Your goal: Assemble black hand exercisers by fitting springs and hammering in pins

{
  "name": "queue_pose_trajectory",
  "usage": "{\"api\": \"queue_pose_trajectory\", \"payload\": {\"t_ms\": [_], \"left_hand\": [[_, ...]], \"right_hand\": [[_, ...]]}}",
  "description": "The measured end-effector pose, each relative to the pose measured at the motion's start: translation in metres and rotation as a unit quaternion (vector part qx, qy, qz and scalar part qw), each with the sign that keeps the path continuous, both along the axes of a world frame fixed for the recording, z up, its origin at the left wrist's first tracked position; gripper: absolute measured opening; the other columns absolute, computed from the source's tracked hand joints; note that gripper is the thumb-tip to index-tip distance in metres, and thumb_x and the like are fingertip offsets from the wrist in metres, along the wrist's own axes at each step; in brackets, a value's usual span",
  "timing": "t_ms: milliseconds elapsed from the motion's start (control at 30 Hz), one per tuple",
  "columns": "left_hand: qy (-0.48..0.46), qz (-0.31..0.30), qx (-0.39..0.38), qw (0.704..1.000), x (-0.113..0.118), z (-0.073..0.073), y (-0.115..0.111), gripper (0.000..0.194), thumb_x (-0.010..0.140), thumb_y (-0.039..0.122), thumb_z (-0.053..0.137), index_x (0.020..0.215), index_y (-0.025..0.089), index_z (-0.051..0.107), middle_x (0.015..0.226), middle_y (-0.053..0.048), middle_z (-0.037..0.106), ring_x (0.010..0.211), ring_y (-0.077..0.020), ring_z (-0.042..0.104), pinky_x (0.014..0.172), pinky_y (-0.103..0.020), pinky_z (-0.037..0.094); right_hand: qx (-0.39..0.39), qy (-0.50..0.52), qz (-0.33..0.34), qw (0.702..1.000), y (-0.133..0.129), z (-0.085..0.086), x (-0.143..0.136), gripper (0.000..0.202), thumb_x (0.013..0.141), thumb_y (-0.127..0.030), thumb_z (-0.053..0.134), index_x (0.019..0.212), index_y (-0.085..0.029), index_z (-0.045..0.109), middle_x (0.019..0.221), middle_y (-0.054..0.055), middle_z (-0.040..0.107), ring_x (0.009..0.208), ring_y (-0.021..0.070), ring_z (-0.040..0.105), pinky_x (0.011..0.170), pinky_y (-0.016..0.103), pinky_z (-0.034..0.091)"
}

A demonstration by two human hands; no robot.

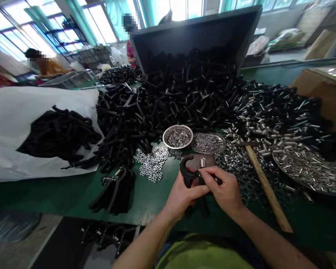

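Observation:
My left hand is closed around a black hook-shaped clamp part, its curved end pointing up. The fingers of my right hand are pinched against the same part, near a small dark piece that sticks out beside them. What exactly the right fingertips grip is mostly hidden. Just beyond my hands, a coil spring stands on a flat metal block. Left of the hands, small metal nuts lie in a loose heap on the green table.
Behind are a metal bowl and a heap of black parts. A hammer lies at right beside springs and a tray of pins. Several clamps stand at left. Two people are in the background.

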State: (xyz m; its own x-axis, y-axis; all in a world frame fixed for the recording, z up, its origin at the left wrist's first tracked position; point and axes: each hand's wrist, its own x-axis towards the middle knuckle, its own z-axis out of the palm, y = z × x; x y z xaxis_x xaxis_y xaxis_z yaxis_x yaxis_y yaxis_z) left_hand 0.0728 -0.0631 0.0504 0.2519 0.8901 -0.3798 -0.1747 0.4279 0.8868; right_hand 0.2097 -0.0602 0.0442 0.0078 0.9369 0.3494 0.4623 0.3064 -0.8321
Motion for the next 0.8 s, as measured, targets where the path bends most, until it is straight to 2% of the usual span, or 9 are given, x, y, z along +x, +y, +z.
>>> {"api": "queue_pose_trajectory", "payload": {"t_ms": [133, 233, 300, 433, 533, 633, 700, 767, 800], "left_hand": [[0.042, -0.006, 0.05, 0.998, -0.001, -0.002, 0.001, 0.056, 0.058, 0.028, 0.079, 0.106, 0.021, 0.049, 0.082, 0.002, 0.057, 0.061, -0.0085, 0.052, 0.049, -0.017, 0.041], [0.028, -0.032, 0.01, 0.999, -0.003, -0.01, 0.002, 0.054, 0.062, 0.034, 0.077, 0.105, 0.02, 0.048, 0.071, 0.004, 0.053, 0.048, -0.006, 0.045, 0.039, -0.017, 0.038], [-0.004, -0.031, -0.011, 0.999, -0.004, -0.015, 0.004, 0.052, 0.065, 0.035, 0.074, 0.106, 0.018, 0.047, 0.066, 0.006, 0.05, 0.042, -0.0053, 0.043, 0.036, -0.017, 0.037], [-0.02, -0.019, -0.013, 1.0, -0.007, -0.017, 0.006, 0.064, 0.066, 0.032, 0.072, 0.121, 0.021, 0.04, 0.07, 0.005, 0.054, 0.04, -0.0048, 0.042, 0.035, -0.016, 0.036], [0.07, -0.004, 0.063, 0.996, -0.012, -0.017, 0.005, 0.077, 0.065, 0.031, 0.074, 0.13, 0.025, 0.033, 0.086, 0.001, 0.06, 0.051, -0.0081, 0.052, 0.044, -0.02, 0.045], [0.18, 0.022, 0.188, 0.965, -0.016, -0.018, 0.004, 0.085, 0.063, 0.026, 0.076, 0.135, 0.026, 0.03, 0.114, -0.005, 0.058, 0.088, -0.0177, 0.062, 0.078, -0.029, 0.052], [0.239, 0.021, 0.243, 0.94, -0.019, -0.021, 0.003, 0.086, 0.064, 0.025, 0.075, 0.136, 0.026, 0.029, 0.119, -0.006, 0.057, 0.102, -0.0218, 0.059, 0.09, -0.034, 0.047], [0.276, 0.009, 0.264, 0.924, -0.021, -0.023, 0.002, 0.083, 0.065, 0.026, 0.074, 0.136, 0.026, 0.03, 0.117, -0.006, 0.059, 0.1, -0.0228, 0.06, 0.09, -0.036, 0.048], [0.278, 0.006, 0.261, 0.924, -0.022, -0.024, 0.001, 0.082, 0.066, 0.027, 0.074, 0.136, 0.027, 0.031, 0.116, -0.006, 0.059, 0.095, -0.0222, 0.062, 0.086, -0.036, 0.05]], "right_hand": [[-0.033, -0.041, 0.058, 0.997, 0.0, -0.002, 0.007, 0.021, 0.087, -0.033, 0.05, 0.081, -0.022, 0.068, 0.076, 0.002, 0.071, 0.07, 0.0163, 0.066, 0.068, 0.027, 0.049], [-0.047, -0.064, 0.116, 0.99, 0.004, -0.001, 0.014, 0.026, 0.09, -0.033, 0.045, 0.087, -0.022, 0.067, 0.081, 0.003, 0.071, 0.075, 0.0161, 0.065, 0.07, 0.027, 0.048], [-0.009, -0.097, 0.153, 0.983, 0.007, -0.001, 0.019, 0.027, 0.091, -0.034, 0.043, 0.094, -0.02, 0.066, 0.085, 0.005, 0.069, 0.078, 0.0163, 0.064, 0.071, 0.027, 0.048], [0.076, -0.138, 0.103, 0.982, 0.006, -0.01, 0.024, 0.025, 0.087, -0.036, 0.047, 0.086, -0.018, 0.065, 0.072, 0.006, 0.065, 0.069, 0.0174, 0.061, 0.067, 0.029, 0.046], [-0.045, -0.071, 0.066, 0.994, 0.003, -0.018, 0.018, 0.026, 0.089, -0.037, 0.043, 0.089, -0.02, 0.062, 0.075, 0.004, 0.066, 0.069, 0.016, 0.062, 0.066, 0.027, 0.046], [-0.201, 0.034, 0.064, 0.977, 0.002, -0.023, 0.009, 0.029, 0.09, -0.044, 0.04, 0.091, -0.021, 0.059, 0.073, 0.001, 0.063, 0.061, 0.0132, 0.059, 0.056, 0.024, 0.044], [-0.319, 0.129, 0.067, 0.937, 0.004, -0.025, 0.005, 0.033, 0.089, -0.05, 0.038, 0.091, -0.022, 0.055, 0.056, -0.004, 0.052, 0.042, 0.0098, 0.045, 0.042, 0.021, 0.035], [-0.449, 0.198, 0.082, 0.868, 0.006, -0.027, 0.003, 0.039, 0.087, -0.058, 0.034, 0.093, -0.022, 0.05, 0.043, -0.01, 0.032, 0.031, 0.0082, 0.024, 0.032, 0.019, 0.022], [-0.482, 0.208, 0.092, 0.846, 0.006, -0.028, 0.003, 0.042, 0.087, -0.06, 0.031, 0.093, -0.023, 0.049, 0.04, -0.012, 0.025, 0.03, 0.0084, 0.019, 0.031, 0.019, 0.02]]}}
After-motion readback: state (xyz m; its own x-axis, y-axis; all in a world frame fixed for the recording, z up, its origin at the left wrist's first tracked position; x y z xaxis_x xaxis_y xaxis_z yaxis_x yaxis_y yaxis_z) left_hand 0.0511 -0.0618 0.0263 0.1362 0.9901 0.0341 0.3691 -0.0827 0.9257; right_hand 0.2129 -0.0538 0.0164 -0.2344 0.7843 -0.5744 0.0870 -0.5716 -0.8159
